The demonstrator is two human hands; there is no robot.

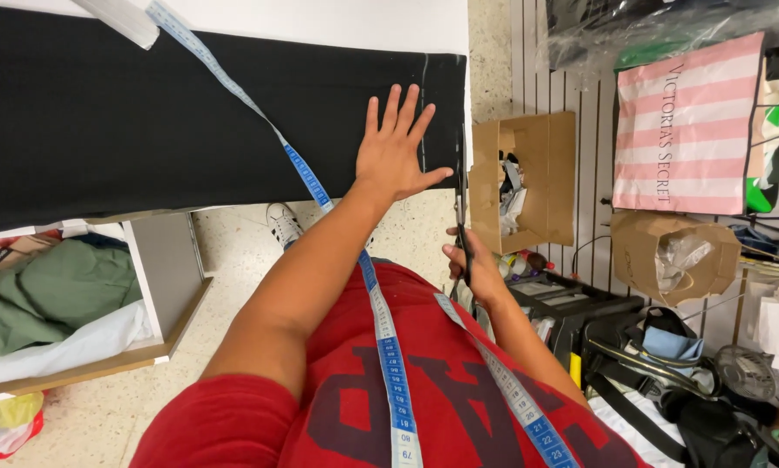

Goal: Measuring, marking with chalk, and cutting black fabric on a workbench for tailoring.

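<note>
My left hand (pixel 395 149) lies flat, fingers spread, pinning the soft, limp black fabric (pixel 190 113) at twelve o'clock on the white table (pixel 363 22), while my right hand (pixel 473 264) grips scissors (pixel 462 217) along its right edge.

At frame centre, the left hand (pixel 395 149) presses flat, fingers spread, on black fabric (pixel 147 113) covering the tabletop (pixel 363 22). Just right, the right hand (pixel 472 264) grips scissors (pixel 461 204) at the fabric's edge. A tape measure (pixel 320 191) drapes across.

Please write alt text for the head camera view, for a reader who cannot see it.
The left hand presses flat on black fabric on a white table, while the right hand holds scissors at its edge. A blue measuring tape hangs around the person's neck.
</note>
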